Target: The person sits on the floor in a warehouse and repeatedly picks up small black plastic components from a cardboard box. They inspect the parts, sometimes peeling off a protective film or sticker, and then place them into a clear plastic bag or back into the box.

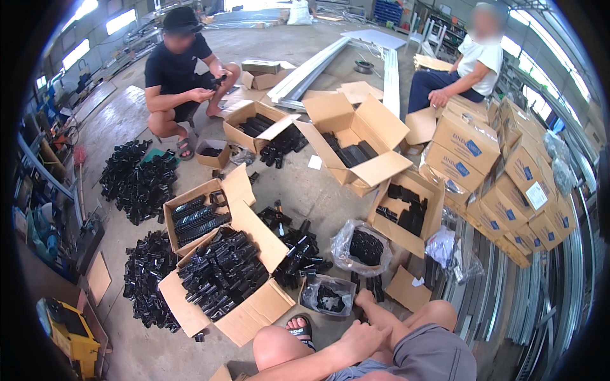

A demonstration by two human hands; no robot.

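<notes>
Left hand (362, 338), on my feed: near edge, right of centre, over the bare lower leg on the right. Fingers look bent and close together; can't tell from here if they're clamped on anything. Right hand: can't pick it out.

Nearest goods: a small clear-plastic-lined container with small black parts (330, 297), just ahead and left of that hand. Beyond it, a crumpled clear plastic bag (340, 246) around more small black pieces (366, 246).

Near left, I get an open brown cardboard box (277, 308) heaped with glossy black elongated parts (222, 273). Behind it, a second open brown carton (170, 220) with black parts in slanted rows (198, 219). Loose black piles lie on the grey concrete floor (124, 254), left of both. Right of centre, an open tan carton (416, 241) holds black blocks (406, 209).

Far left, a squatting co-worker in a dark shirt (178, 70) has both hands together at a small black part (219, 80). Far right, a seated person in a white top (481, 62) sits behind stacked sealed cartons (454, 166).
</notes>
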